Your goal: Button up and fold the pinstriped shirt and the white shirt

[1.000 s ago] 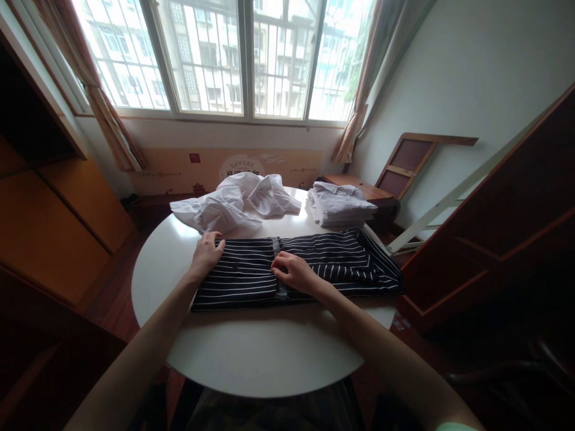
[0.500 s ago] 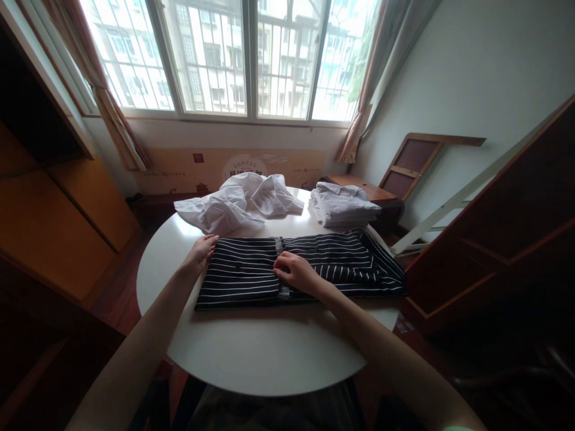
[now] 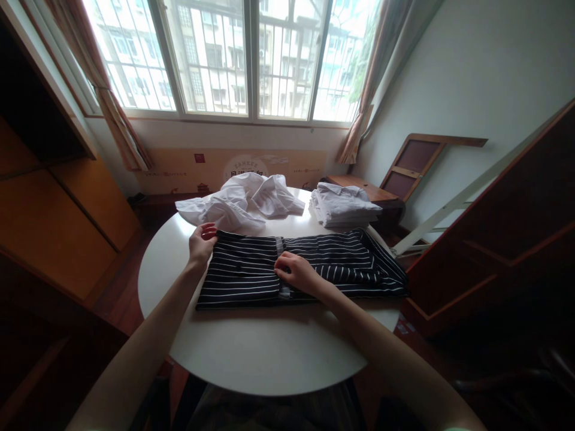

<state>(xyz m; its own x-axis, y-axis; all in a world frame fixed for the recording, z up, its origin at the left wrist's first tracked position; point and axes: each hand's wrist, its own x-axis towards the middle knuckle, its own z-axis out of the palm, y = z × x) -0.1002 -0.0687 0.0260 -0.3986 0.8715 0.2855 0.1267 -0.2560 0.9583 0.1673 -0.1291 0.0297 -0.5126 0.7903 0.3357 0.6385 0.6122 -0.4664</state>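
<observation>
A black cloth with white stripes point(image 3: 245, 269) lies folded across the round white table point(image 3: 265, 353). My left hand point(image 3: 204, 239) pinches its far left corner, which is slightly raised. My right hand point(image 3: 291, 269) rests with curled fingers on the middle of the cloth, closed on its fabric beside a pale strip. To the right the striped cloth is looser and bunched, reaching the table's right edge.
Crumpled white cloth point(image 3: 242, 200) lies at the back of the table, with a folded white stack point(image 3: 344, 205) at the back right. Beyond stand a small wooden table point(image 3: 363, 188) and a window. A brown wooden panel point(image 3: 494, 239) leans at the right.
My left hand has risen a little and moved slightly away from me, lifting the cloth's far left corner. My right hand has stayed in nearly the same place.
</observation>
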